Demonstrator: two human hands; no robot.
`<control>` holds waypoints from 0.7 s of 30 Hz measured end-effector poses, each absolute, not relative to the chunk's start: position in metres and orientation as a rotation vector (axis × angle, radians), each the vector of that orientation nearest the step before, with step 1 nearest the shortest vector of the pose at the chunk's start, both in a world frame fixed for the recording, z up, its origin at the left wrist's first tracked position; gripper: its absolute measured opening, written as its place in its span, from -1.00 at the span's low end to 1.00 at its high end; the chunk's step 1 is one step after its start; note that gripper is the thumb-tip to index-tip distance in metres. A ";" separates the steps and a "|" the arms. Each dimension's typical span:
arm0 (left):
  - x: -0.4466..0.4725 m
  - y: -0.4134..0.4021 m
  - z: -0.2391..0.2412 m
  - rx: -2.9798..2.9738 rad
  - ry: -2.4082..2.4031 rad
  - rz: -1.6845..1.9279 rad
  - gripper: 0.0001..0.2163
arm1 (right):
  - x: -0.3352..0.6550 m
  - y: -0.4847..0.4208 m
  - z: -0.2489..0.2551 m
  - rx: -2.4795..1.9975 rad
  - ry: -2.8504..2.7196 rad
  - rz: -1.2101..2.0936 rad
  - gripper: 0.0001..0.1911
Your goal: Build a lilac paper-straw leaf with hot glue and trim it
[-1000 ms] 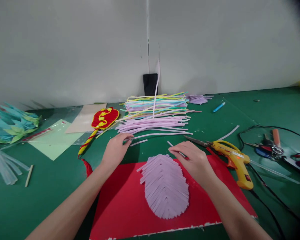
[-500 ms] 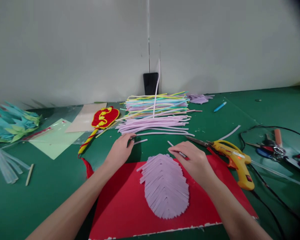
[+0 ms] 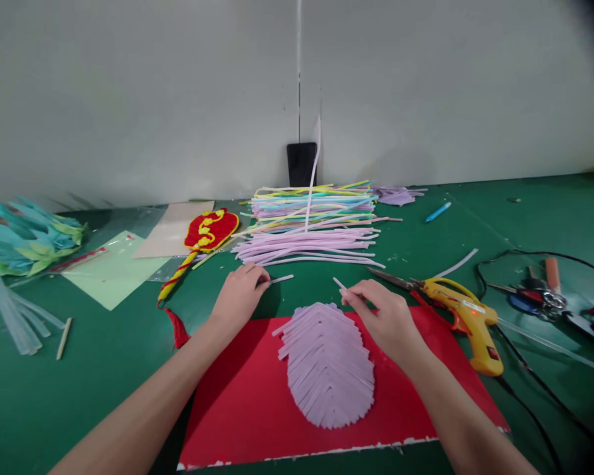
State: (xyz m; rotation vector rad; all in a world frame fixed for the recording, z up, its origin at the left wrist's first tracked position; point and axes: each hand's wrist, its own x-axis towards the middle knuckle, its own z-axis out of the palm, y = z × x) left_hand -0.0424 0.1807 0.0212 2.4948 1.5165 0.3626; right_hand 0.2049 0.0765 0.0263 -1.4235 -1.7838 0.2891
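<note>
My left hand (image 3: pixel 241 291) is closed in a pinch on a short lilac pipe cleaner piece (image 3: pixel 283 278), whose free end points right. Opposite it, my right hand (image 3: pixel 385 315) pinches another short lilac pipe cleaner piece (image 3: pixel 338 284), its tip angled up and left. Below and between both hands lies a leaf-like oval (image 3: pixel 329 369) of lilac pieces in a slanted, feathered pattern, with longer ends sticking out at its upper left. It rests on a red board (image 3: pixel 242 409). Just beyond my hands is a row of long lilac pipe cleaners (image 3: pixel 307 245).
Right of my right hand lie scissors (image 3: pixel 393 280) and a yellow glue gun (image 3: pixel 468 316) with a black cord (image 3: pixel 529 379). Keys (image 3: pixel 549 300) sit farther right. At left are a red and yellow fan (image 3: pixel 210 231), green paper (image 3: pixel 113 270) and glue sticks (image 3: pixel 14 316). A phone (image 3: pixel 301 163) leans on the wall.
My right fingers have closed in more tightly around their piece. The left hand has shifted slightly, with its piece now tilting a little differently. The view has moved slightly; the oval stays on the board.
</note>
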 end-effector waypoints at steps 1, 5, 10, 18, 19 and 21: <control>-0.041 0.179 0.024 2.496 1.520 0.364 -0.93 | 0.205 0.077 0.027 -1.447 -1.780 0.312 -0.74; -0.030 0.162 0.045 2.507 1.508 0.474 -0.93 | 0.202 0.078 0.027 -1.477 -1.645 0.450 -0.82; -0.004 0.123 0.071 2.614 1.202 0.498 -0.89 | 0.191 0.079 0.030 -1.352 -1.427 0.834 -0.53; 0.026 0.101 0.087 2.671 1.098 0.536 -0.82 | 0.193 0.082 0.030 -1.295 -1.244 1.040 -0.76; 0.027 0.096 0.099 2.674 1.076 0.574 -0.81 | 0.194 0.083 0.029 -1.307 -1.214 1.020 -0.75; 0.026 0.083 0.125 2.651 0.911 0.669 -0.81 | 0.198 0.086 0.026 -1.351 -1.145 0.967 -0.76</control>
